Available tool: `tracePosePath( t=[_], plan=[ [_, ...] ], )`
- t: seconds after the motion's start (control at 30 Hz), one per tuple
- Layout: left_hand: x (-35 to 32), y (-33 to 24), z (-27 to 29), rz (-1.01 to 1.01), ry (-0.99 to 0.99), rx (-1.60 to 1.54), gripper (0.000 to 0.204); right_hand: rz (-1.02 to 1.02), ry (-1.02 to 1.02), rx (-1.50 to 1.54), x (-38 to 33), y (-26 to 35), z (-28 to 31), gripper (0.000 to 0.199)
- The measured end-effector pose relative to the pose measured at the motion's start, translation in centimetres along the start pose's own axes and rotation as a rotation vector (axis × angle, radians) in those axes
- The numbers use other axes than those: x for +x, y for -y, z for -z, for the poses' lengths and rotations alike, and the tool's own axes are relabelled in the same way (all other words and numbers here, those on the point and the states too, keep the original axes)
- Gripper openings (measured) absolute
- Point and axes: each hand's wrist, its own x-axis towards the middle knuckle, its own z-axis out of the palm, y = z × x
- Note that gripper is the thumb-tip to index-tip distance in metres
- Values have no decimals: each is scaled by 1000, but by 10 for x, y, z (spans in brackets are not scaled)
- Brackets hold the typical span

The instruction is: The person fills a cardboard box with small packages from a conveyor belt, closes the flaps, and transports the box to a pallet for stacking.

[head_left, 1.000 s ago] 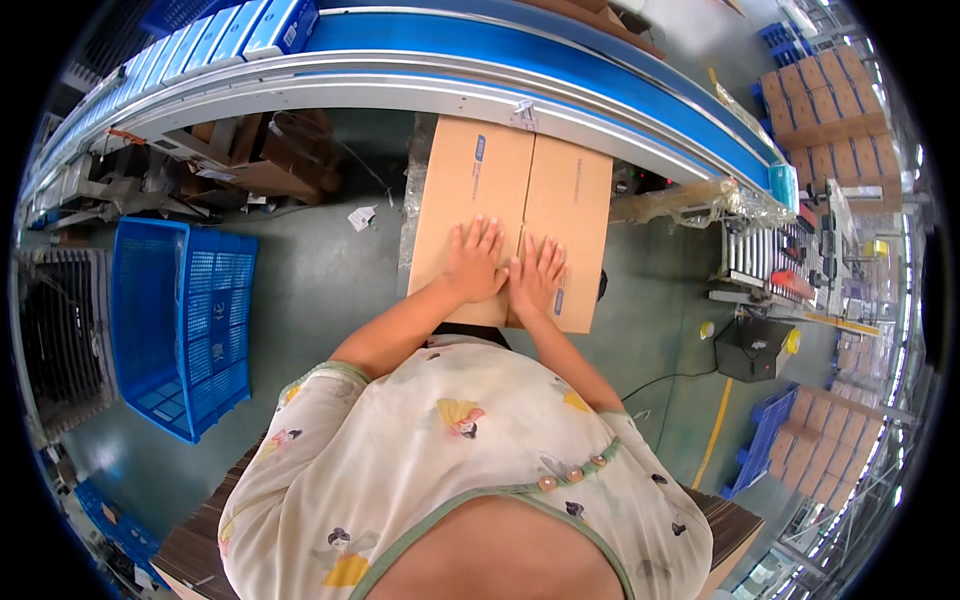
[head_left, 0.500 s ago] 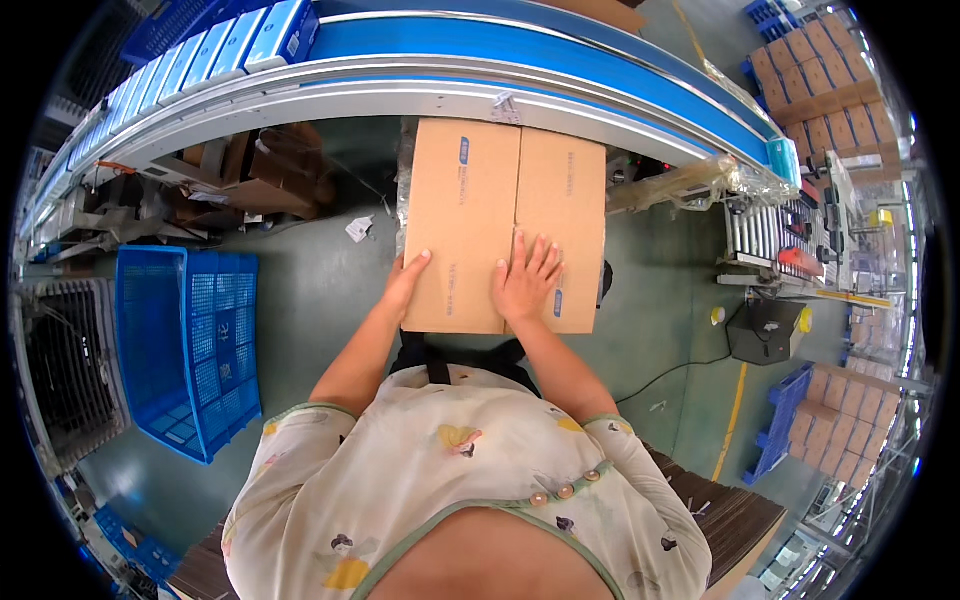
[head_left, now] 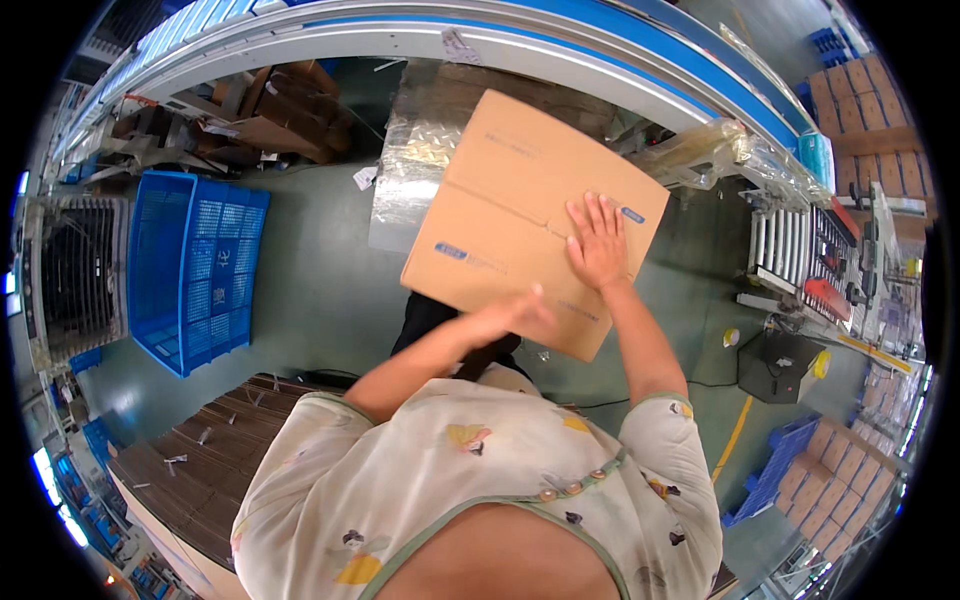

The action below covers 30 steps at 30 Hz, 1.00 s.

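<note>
— Where's the cardboard box?
— Tilted, just beyond her chest, below the far conveyor.
— Her hands?
— Right hand spread flat on top; left hand open against its near edge.

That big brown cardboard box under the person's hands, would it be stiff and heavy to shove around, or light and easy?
The cardboard box sits skewed on the metal stand, with the right hand flat on top and the left hand at its near edge, so it probably slides and turns easily. Its flat lid looks fairly stiff. Weight is uncertain; its contents are hidden.
</note>
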Motion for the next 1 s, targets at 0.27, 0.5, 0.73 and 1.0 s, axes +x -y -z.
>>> tracePosePath(
  t=[0.27, 0.5, 0.73, 1.0],
  plan=[
    [85, -38, 116, 156, -1210, 1025, 51, -110, -92, 149, 2, -17, 3, 48],
    [73, -39, 148, 33, -1265, 1063, 45, -1150, -583, 677, -67, -87, -40, 44],
    [40, -42, 271, -172, -1136, 653, 57, -1390, -322, 1404, -60, -24, -179, 56],
    [45, -63, 271, 66, -1151, 658, 65, -1432, -265, 1632, -48, -29, -164, 54]
  ],
)
